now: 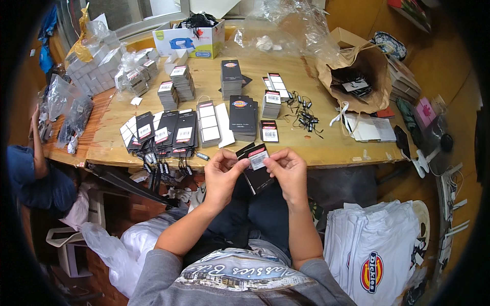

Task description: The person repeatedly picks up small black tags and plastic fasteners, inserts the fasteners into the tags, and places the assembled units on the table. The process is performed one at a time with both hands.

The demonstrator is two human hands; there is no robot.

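Above my lap, close to the table's front edge, both hands hold black hang tags (258, 178) together. My left hand (220, 173) pinches their left side between thumb and fingers. With thumb and fingertips, my right hand (286, 172) grips the right edge of a small barcode tag (258, 158), white with a red band, lying over the black ones. Just beyond my hands stand a tall stack of black hang tags (242, 120) and a small stack of barcode tags (269, 131). Left of them is a stack of white-panelled tags (208, 122).
Finished-looking tags with black cords (166, 130) fan out at the table's left front. Loose black cords (304, 115) lie right of centre. A paper bag (357, 71) stands at right, a cardboard box (189, 40) behind. Folded white garments (365, 245) sit at my right; another person (38, 168) is at left.
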